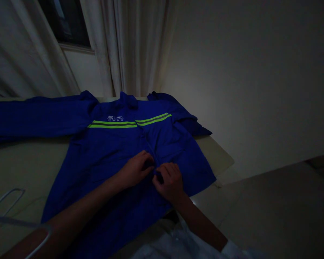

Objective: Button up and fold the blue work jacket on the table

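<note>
A blue work jacket (pixel 105 154) lies front up, with a yellow-green reflective stripe across its chest and a white logo on one side. My left hand (pixel 138 168) pinches the jacket's front edge near the middle of the body. Close beside it, my right hand (pixel 169 181) grips the same front opening, with a bit of blue cloth between thumb and fingers. Whether a button or other fastener sits between the fingertips is too dark to see. One sleeve stretches out to the left; the other is bunched at the upper right.
The jacket rests on a pale table (pixel 16 162), whose corner juts out at the right. White wire hangers (pixel 16 219) show at the lower left. Behind are curtains (pixel 135 46), a dark window (pixel 67 21) and a plain wall (pixel 245 79). A tiled floor (pixel 272 212) lies at right.
</note>
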Motion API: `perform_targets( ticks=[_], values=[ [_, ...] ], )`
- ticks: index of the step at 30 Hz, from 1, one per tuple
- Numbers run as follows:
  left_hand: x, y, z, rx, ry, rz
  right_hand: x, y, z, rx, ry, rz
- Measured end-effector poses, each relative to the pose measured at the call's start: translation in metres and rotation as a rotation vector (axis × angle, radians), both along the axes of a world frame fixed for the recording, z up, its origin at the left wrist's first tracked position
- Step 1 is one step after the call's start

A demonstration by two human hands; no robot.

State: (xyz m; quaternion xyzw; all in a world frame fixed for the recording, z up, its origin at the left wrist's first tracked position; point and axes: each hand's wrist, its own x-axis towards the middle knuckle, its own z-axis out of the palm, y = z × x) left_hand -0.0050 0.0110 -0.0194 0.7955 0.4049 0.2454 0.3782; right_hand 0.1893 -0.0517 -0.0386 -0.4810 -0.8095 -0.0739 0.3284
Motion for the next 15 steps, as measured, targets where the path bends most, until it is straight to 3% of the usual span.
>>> perform_targets(
  ticks=[4, 6, 15],
  values=[
    [-0.003, 0.001, 0.011, -0.033, -0.024, -0.142, 0.0, -0.001, -0.002, 0.007, 0.06, 0.0],
    [-0.004, 0.001, 0.012, -0.075, -0.01, -0.151, 0.001, -0.001, -0.002, 0.017, 0.052, 0.026],
    [-0.009, 0.005, -0.003, -0.241, -0.032, -0.207, 0.003, 0.003, -0.006, -0.004, 0.159, 0.119]
  ],
)
